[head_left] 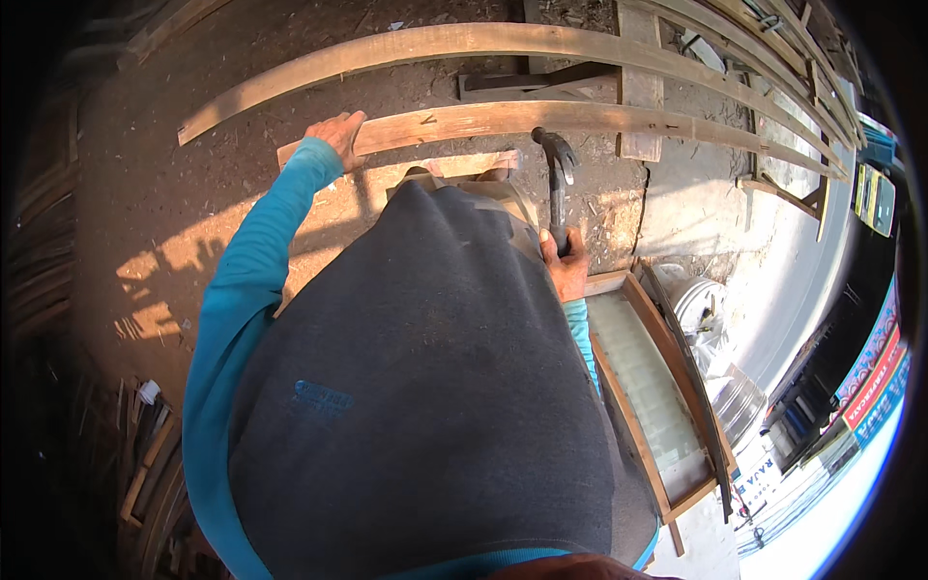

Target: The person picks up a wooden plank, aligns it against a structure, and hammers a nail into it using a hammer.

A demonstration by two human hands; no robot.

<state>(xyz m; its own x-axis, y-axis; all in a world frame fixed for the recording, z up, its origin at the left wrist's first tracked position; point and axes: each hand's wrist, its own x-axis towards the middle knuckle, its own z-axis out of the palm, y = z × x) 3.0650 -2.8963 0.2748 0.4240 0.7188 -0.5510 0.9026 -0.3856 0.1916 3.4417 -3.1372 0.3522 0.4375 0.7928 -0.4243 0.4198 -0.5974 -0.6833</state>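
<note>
Hammer (558, 179) upright in right hand (565, 266), dark head up near the nearer wooden batten (541, 118), handle running down into a clenched fist. Fingers (553, 253) wrapped tight around the lower end of the handle. Probably head-heavy, stiff, with a smooth handle that could slip in a loose grip; best held low on the handle, as now, for swing. Left hand (338, 133) flat on the left end of that batten, fingers spread and released, pressing rather than gripping. Batten long, thin, likely light and a bit springy, liable to bounce unless pinned; rough sawn edges, likely splintery. Second batten (425, 48) lying farther off, roughly parallel, well apart from both hands. Short cross piece (640, 87) joining the two to the right of the hammer head. Bare dirt ground (164, 193) open to the left, plenty of swing room there. Tighter on the right: framed glass panel (648, 387) just beside the right forearm, fragile, wooden edge near the elbow; metal buckets (706, 309) beyond it. Scrap wood pile (145, 464) at lower left, behind the body.
</note>
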